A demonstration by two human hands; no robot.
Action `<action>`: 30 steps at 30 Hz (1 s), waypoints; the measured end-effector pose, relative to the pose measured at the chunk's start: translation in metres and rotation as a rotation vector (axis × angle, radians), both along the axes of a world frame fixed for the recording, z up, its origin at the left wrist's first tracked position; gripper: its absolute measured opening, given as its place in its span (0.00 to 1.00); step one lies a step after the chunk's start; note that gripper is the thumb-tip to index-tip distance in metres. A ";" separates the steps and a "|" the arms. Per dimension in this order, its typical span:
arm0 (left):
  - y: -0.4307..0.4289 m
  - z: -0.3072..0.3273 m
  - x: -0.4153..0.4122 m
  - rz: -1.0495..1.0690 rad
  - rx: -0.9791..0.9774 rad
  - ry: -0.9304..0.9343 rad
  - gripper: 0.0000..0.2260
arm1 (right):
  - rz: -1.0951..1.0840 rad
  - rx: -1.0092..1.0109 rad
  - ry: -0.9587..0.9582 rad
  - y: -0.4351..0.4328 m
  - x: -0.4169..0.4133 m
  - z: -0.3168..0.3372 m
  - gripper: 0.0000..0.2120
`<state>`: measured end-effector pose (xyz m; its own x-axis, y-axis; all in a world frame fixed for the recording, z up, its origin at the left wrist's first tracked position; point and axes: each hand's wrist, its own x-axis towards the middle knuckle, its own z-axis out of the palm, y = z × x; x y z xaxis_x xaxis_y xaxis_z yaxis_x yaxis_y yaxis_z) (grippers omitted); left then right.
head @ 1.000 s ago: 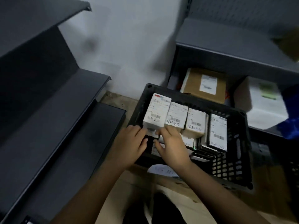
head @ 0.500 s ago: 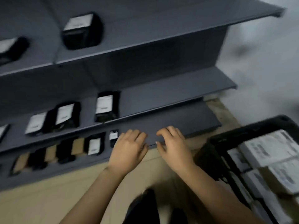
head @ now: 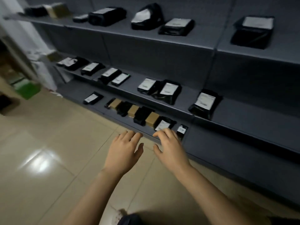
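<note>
both hands reach forward, palms down, toward the front of the bottom shelf of a dark grey rack. the left hand has its fingers straight and slightly spread, its grip open and empty, fingertips at the shelf's front edge. the right hand is just beside it, fingers loosely bent and spread, its grip also open and holding nothing. its fingertips lie at the near end of a labelled pouch, black with a white label, which lies flat near the front of the bottom shelf; whether they touch it cannot be told. a small pouch, also black with a white label, lies just right of it, beside the right hand's knuckles. to the left of the labelled pouch runs a row of brown boxes set between black packs, close together. the middle shelf carries more black pouches with white labels, spaced apart, and the top shelf carries larger ones. the hands are over a glossy beige tiled floor. the left edge of the view is blurred.
</note>
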<state>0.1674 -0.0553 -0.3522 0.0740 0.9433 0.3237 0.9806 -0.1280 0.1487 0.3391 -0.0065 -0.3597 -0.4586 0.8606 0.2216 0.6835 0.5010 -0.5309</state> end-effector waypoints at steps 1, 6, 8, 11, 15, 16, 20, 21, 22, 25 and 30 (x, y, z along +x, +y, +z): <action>-0.004 0.000 -0.021 0.029 0.008 -0.006 0.11 | 0.029 0.003 -0.004 0.002 -0.023 0.000 0.13; -0.015 0.000 -0.143 0.145 0.035 -0.012 0.12 | 0.129 -0.009 -0.035 0.015 -0.148 0.002 0.15; -0.016 0.000 -0.192 0.171 0.041 0.002 0.11 | 0.167 -0.012 -0.053 0.019 -0.198 0.003 0.15; -0.014 0.003 -0.260 0.208 0.040 0.025 0.10 | 0.214 -0.018 -0.070 0.027 -0.268 0.004 0.15; -0.007 0.002 -0.329 0.262 0.030 0.005 0.11 | 0.271 -0.027 -0.078 0.043 -0.344 0.006 0.15; -0.002 0.001 -0.345 0.275 0.028 0.002 0.11 | 0.284 -0.028 -0.083 0.050 -0.360 0.005 0.15; 0.028 -0.007 -0.404 0.315 0.033 0.008 0.10 | 0.325 -0.034 -0.102 0.089 -0.423 -0.002 0.14; 0.038 -0.009 -0.419 0.328 0.027 0.009 0.11 | 0.335 -0.039 -0.099 0.101 -0.440 -0.004 0.14; 0.048 -0.011 -0.435 0.344 0.020 0.012 0.12 | 0.348 -0.042 -0.096 0.115 -0.457 -0.008 0.14; 0.086 -0.015 -0.481 0.386 -0.007 0.043 0.13 | 0.397 -0.044 -0.091 0.160 -0.511 -0.016 0.14; 0.153 -0.006 -0.556 0.472 -0.030 0.048 0.11 | 0.458 -0.032 -0.102 0.241 -0.598 -0.015 0.14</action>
